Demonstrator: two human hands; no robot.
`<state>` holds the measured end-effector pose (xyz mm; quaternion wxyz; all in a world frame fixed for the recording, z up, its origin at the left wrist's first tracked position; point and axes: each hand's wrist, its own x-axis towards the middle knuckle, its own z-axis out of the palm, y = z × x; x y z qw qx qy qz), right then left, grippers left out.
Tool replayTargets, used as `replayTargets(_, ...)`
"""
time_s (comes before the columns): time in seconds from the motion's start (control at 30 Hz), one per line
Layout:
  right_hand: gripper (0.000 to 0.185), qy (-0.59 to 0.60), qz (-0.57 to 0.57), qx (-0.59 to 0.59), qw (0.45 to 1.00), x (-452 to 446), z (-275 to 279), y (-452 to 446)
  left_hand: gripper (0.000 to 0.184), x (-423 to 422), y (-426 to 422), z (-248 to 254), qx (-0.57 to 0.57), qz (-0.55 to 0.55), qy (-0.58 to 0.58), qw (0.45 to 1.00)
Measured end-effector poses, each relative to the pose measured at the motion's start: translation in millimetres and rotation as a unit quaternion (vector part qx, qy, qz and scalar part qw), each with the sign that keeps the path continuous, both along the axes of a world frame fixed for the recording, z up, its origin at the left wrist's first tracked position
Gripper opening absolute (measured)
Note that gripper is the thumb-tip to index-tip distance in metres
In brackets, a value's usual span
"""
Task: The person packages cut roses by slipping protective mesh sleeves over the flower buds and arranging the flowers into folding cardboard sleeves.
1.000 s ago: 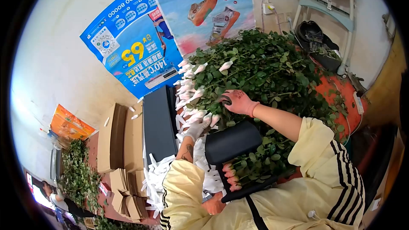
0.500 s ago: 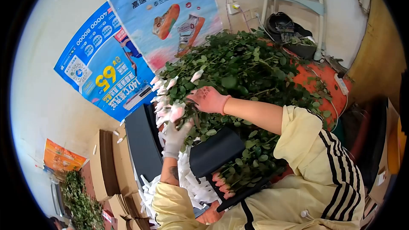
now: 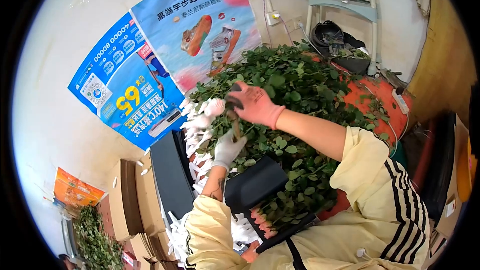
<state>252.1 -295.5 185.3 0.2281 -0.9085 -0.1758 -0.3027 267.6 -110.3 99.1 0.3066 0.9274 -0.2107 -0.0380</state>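
My right hand (image 3: 256,104), in a pink glove with dark finger pads, is closed around a rose (image 3: 215,106) just behind its pale pink, sleeved head. Below it, my left hand (image 3: 229,150) wears a white glove, its fingers closed at the lower part of what looks like the same stem; the grip is partly blurred. White-sleeved rose heads (image 3: 192,125) crowd along the left side of the pile. Green rose stems and leaves (image 3: 295,77) spread beneath and behind both hands.
A black padded block (image 3: 255,184) stands in front of me, beside pink roses (image 3: 263,222) in a dark tray. White sleeves (image 3: 177,235) lie heaped at lower left, near cardboard boxes (image 3: 123,197). A power strip (image 3: 400,101) rests on the red surface (image 3: 357,95) at right.
My right hand has moved up and slightly right, its fingers now at a rose head. My left hand has left the rose head it was at and shifted right, lower on the stem.
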Motion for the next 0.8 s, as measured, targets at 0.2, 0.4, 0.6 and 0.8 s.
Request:
replayTargets(0.2, 0.043, 0.04, 0.062, -0.031, 0.997, 1, -11, -9, 0.025, 12, -21, 26, -0.537, -0.058, 0.023, 0.841)
replayTargets(0.4, 0.046, 0.064, 0.019, -0.113, 0.991, -36, 7, -22, 0.019, 40, -13, 10, -0.61, -0.051, 0.22, 0.759)
replayTargets(0.6, 0.06, 0.022, -0.018, -0.196, 0.98, -38, -14, -24, 0.045, -1, -33, 55, -0.596, -0.073, 0.225, 0.767)
replayTargets(0.8, 0.069, 0.035, -0.041, -0.274, 0.96, -33, -21, -12, 0.059, -8, -18, 62, -0.529, -0.106, 0.22, 0.813)
